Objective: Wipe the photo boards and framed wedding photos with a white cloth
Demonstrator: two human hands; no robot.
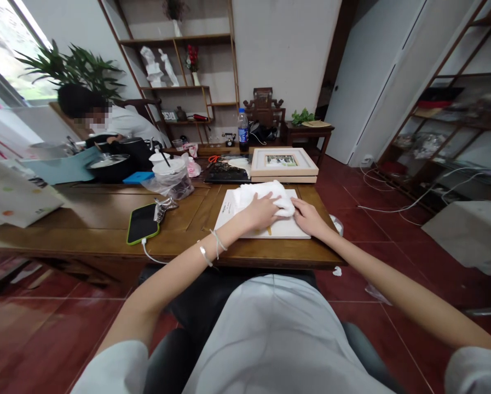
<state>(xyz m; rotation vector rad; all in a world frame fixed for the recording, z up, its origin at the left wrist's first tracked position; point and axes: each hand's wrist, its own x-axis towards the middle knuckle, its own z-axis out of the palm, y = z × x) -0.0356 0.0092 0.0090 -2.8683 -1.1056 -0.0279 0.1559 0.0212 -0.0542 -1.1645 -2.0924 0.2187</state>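
Observation:
A folded white cloth [286, 203] lies bunched on a flat white board [284, 231] near the table's front edge. My left hand [264, 212] grips the cloth from above, its fingers bent over the fabric and pressing it against the board. At the board's right edge, my right hand [307, 218] is closed on the rim, fingertips close to the cloth's corner. Small dark print shows on the board's left part, and a yellowish mark is visible below my left hand. The cloth covers the board's middle.
Behind the board stand a light wooden picture frame [284, 164], a black tray [227, 169] and a dark drink bottle [243, 131]. A phone [143, 223] with a cable lies left, near a plastic-wrapped cup [169, 169]. Another person [126, 117] bends over pots at the far left.

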